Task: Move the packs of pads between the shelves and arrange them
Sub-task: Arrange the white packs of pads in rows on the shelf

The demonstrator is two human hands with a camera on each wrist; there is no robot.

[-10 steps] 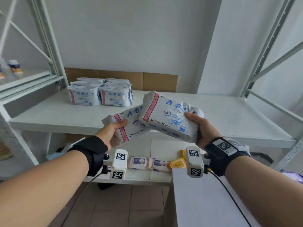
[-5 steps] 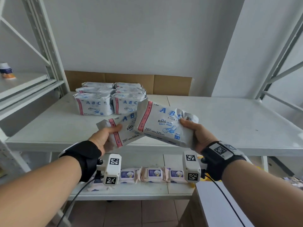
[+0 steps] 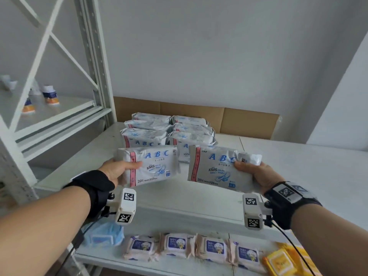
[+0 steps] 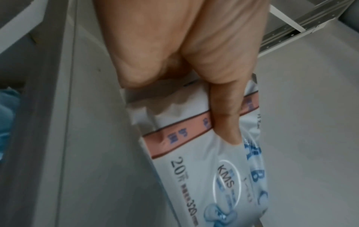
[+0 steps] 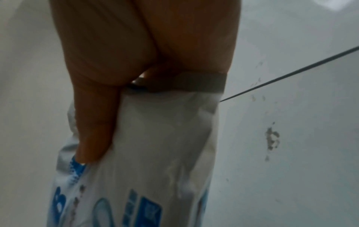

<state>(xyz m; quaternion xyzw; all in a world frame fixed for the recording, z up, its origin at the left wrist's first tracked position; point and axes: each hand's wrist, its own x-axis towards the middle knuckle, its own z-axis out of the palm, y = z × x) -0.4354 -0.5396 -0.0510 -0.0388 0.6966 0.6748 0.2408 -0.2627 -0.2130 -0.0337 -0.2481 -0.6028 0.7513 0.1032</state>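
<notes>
Gripping 1 pad pack (image 3: 153, 166) by left hand (image 3: 115, 170), right hand (image 3: 260, 176) pinching another pack (image 3: 215, 170)

Head view bright, evenly lit, edges bowed; both wrist views dimmer, soft with blur.

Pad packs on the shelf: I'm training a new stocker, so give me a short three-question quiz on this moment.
1. True or false: the left hand and the right hand each hold one pad pack.
2. How are the stacked packs at the back of the shelf laid out? A) one tall pile B) two side-by-side columns C) scattered
3. Fill in: on the lower shelf, the row of pink packs is labelled baby ____.

Key: 1 true, the left pack and the right pack; 2 B; 3 wipes.
</notes>
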